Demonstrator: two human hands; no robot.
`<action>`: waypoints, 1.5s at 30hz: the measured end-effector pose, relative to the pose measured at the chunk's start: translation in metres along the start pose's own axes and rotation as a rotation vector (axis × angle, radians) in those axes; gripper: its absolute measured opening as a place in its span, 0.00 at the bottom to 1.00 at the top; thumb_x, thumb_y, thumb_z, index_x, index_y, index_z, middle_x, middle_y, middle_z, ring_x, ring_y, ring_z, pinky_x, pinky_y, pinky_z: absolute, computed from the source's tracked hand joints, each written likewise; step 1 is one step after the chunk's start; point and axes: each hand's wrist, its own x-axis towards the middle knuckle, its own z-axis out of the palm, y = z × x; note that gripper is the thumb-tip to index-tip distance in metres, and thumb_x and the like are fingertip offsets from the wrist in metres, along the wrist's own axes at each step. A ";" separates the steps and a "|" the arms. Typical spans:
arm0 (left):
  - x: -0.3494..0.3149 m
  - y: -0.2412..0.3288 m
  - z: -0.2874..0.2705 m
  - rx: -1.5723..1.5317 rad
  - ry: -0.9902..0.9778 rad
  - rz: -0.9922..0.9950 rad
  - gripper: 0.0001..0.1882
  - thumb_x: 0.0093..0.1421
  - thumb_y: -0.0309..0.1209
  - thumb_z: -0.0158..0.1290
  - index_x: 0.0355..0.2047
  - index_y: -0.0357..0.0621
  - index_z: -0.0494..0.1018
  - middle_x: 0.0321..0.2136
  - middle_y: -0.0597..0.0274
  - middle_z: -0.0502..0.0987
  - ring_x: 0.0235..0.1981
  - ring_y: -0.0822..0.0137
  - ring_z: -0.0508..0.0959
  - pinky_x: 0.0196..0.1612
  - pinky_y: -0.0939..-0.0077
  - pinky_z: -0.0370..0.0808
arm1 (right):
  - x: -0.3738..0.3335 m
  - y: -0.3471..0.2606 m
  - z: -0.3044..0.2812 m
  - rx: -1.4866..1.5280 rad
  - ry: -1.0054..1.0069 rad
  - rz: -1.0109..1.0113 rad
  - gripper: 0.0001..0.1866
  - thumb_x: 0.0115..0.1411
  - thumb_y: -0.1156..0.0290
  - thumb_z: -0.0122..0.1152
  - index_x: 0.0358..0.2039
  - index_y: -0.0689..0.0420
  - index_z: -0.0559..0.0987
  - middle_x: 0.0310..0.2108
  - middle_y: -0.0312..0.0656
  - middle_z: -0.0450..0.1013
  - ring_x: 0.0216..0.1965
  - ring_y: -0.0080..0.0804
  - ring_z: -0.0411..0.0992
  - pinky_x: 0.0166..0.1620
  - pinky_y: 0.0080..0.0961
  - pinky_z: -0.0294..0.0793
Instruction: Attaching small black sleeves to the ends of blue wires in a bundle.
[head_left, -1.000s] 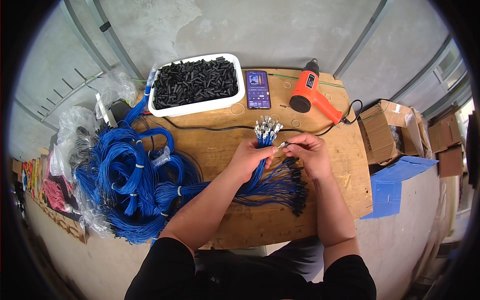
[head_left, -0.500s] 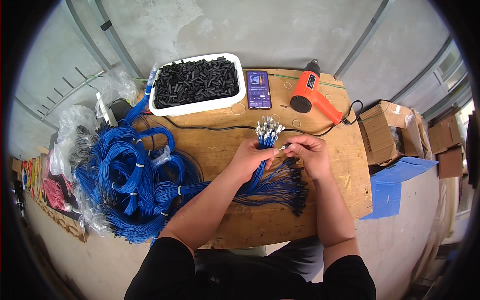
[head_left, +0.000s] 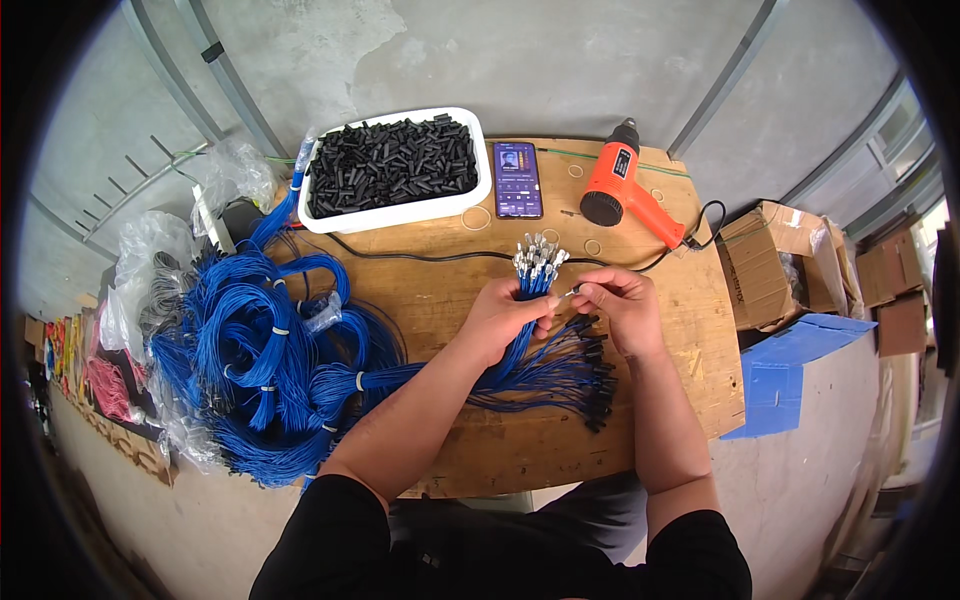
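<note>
A bundle of blue wires [head_left: 517, 345] is gripped in my left hand [head_left: 508, 318], its bare metal terminals [head_left: 539, 260] fanned out above the fist. My right hand [head_left: 618, 308] is just to the right, thumb and fingertips pinched on a small black sleeve [head_left: 576, 290]. The sleeve meets a single terminal beside my left thumb; how far it covers the terminal I cannot tell. Below both hands, wire ends with black sleeves [head_left: 597, 385] lie spread on the wooden table [head_left: 690, 350].
A white tub [head_left: 400, 216] heaped with black sleeves stands at the back, beside a phone [head_left: 517, 180]. An orange heat gun [head_left: 625, 185] lies back right, its black cord crossing the table. Coiled blue wire [head_left: 235, 330] covers the left side. A cardboard box [head_left: 770, 260] sits beyond the right edge.
The fingers of my right hand have shifted slightly around the black sleeve, which shows less now. My left hand and the wire bundle stay nearly in place.
</note>
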 end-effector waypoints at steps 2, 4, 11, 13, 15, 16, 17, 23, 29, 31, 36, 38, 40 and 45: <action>0.001 -0.001 0.000 0.004 0.010 0.006 0.07 0.59 0.25 0.61 0.32 0.35 0.76 0.23 0.62 0.76 0.23 0.72 0.76 0.26 0.75 0.74 | -0.001 0.000 0.000 0.003 -0.002 0.007 0.07 0.63 0.78 0.61 0.41 0.64 0.81 0.32 0.40 0.79 0.32 0.23 0.78 0.37 0.19 0.79; 0.001 -0.002 0.000 0.069 0.007 0.009 0.06 0.59 0.25 0.61 0.32 0.34 0.76 0.23 0.62 0.76 0.22 0.72 0.75 0.26 0.75 0.74 | 0.000 -0.003 0.000 0.007 -0.004 0.013 0.07 0.64 0.76 0.61 0.41 0.64 0.80 0.32 0.39 0.79 0.31 0.22 0.78 0.36 0.18 0.78; 0.000 0.000 0.001 0.062 -0.008 0.026 0.06 0.59 0.25 0.61 0.31 0.34 0.76 0.22 0.62 0.75 0.22 0.72 0.74 0.26 0.75 0.72 | 0.003 -0.004 -0.009 0.352 -0.060 0.250 0.11 0.67 0.66 0.59 0.40 0.62 0.79 0.28 0.39 0.79 0.25 0.23 0.77 0.27 0.15 0.75; 0.000 -0.001 -0.001 0.095 -0.030 0.042 0.06 0.58 0.25 0.61 0.32 0.34 0.76 0.21 0.63 0.75 0.22 0.73 0.74 0.26 0.76 0.72 | 0.003 -0.003 -0.010 0.377 -0.071 0.258 0.11 0.67 0.65 0.60 0.39 0.62 0.79 0.27 0.39 0.79 0.24 0.23 0.77 0.26 0.14 0.75; 0.000 -0.002 0.000 0.097 -0.026 0.043 0.06 0.58 0.25 0.61 0.32 0.34 0.76 0.21 0.63 0.75 0.22 0.73 0.74 0.26 0.76 0.71 | 0.003 -0.001 -0.011 0.398 -0.090 0.282 0.11 0.67 0.66 0.60 0.39 0.62 0.79 0.27 0.38 0.79 0.24 0.23 0.77 0.26 0.14 0.74; 0.000 -0.002 0.001 0.098 -0.021 0.043 0.06 0.58 0.25 0.61 0.32 0.35 0.76 0.21 0.64 0.75 0.22 0.74 0.74 0.26 0.76 0.71 | 0.003 -0.001 -0.011 0.398 -0.089 0.282 0.11 0.67 0.66 0.60 0.39 0.62 0.79 0.27 0.38 0.79 0.24 0.23 0.77 0.26 0.14 0.74; 0.000 -0.002 0.001 0.098 -0.022 0.043 0.06 0.58 0.25 0.61 0.32 0.35 0.76 0.21 0.64 0.75 0.22 0.74 0.74 0.26 0.76 0.71 | 0.003 -0.002 -0.009 0.392 -0.096 0.304 0.11 0.66 0.66 0.60 0.39 0.61 0.79 0.27 0.39 0.79 0.24 0.23 0.77 0.26 0.14 0.75; -0.001 0.000 0.002 0.112 -0.044 0.052 0.05 0.59 0.25 0.60 0.32 0.35 0.77 0.20 0.64 0.74 0.21 0.74 0.73 0.26 0.78 0.69 | 0.002 -0.006 -0.007 0.425 -0.132 0.335 0.10 0.66 0.67 0.61 0.38 0.62 0.79 0.27 0.40 0.80 0.25 0.23 0.77 0.26 0.15 0.75; -0.002 -0.001 0.002 0.105 -0.045 0.056 0.06 0.59 0.26 0.60 0.32 0.35 0.77 0.20 0.64 0.74 0.21 0.74 0.73 0.26 0.78 0.69 | 0.002 -0.002 -0.005 0.393 -0.141 0.320 0.09 0.66 0.69 0.60 0.39 0.62 0.79 0.27 0.41 0.80 0.25 0.24 0.78 0.26 0.15 0.76; -0.002 -0.001 0.002 0.122 -0.049 0.050 0.06 0.59 0.26 0.60 0.32 0.35 0.77 0.20 0.64 0.74 0.21 0.75 0.72 0.25 0.78 0.69 | 0.001 -0.002 -0.004 0.379 -0.149 0.318 0.09 0.66 0.69 0.60 0.40 0.62 0.78 0.27 0.41 0.80 0.25 0.25 0.78 0.26 0.15 0.77; -0.005 0.002 0.003 0.183 -0.096 0.047 0.07 0.60 0.28 0.61 0.33 0.36 0.78 0.21 0.66 0.75 0.21 0.76 0.72 0.26 0.79 0.68 | -0.001 -0.005 -0.007 0.365 -0.124 0.261 0.16 0.68 0.60 0.57 0.33 0.60 0.81 0.24 0.39 0.79 0.23 0.22 0.76 0.25 0.15 0.73; -0.004 0.002 0.003 0.232 -0.122 0.037 0.08 0.60 0.30 0.61 0.34 0.36 0.78 0.21 0.67 0.75 0.22 0.76 0.72 0.26 0.80 0.68 | 0.000 -0.004 -0.007 0.284 0.020 0.260 0.20 0.68 0.55 0.57 0.26 0.57 0.81 0.21 0.36 0.76 0.20 0.20 0.70 0.24 0.16 0.66; -0.003 0.000 0.002 0.305 -0.096 0.058 0.10 0.61 0.32 0.62 0.35 0.36 0.79 0.21 0.69 0.75 0.23 0.78 0.72 0.27 0.81 0.67 | 0.003 -0.002 -0.008 0.260 0.106 0.200 0.22 0.68 0.54 0.58 0.23 0.56 0.80 0.20 0.33 0.75 0.20 0.18 0.65 0.25 0.16 0.60; -0.001 -0.003 0.000 0.265 -0.078 0.033 0.12 0.61 0.31 0.62 0.40 0.36 0.79 0.29 0.64 0.79 0.29 0.75 0.77 0.33 0.79 0.74 | 0.004 -0.003 -0.009 0.276 0.151 0.122 0.20 0.67 0.56 0.59 0.24 0.57 0.81 0.21 0.34 0.75 0.23 0.18 0.68 0.28 0.16 0.63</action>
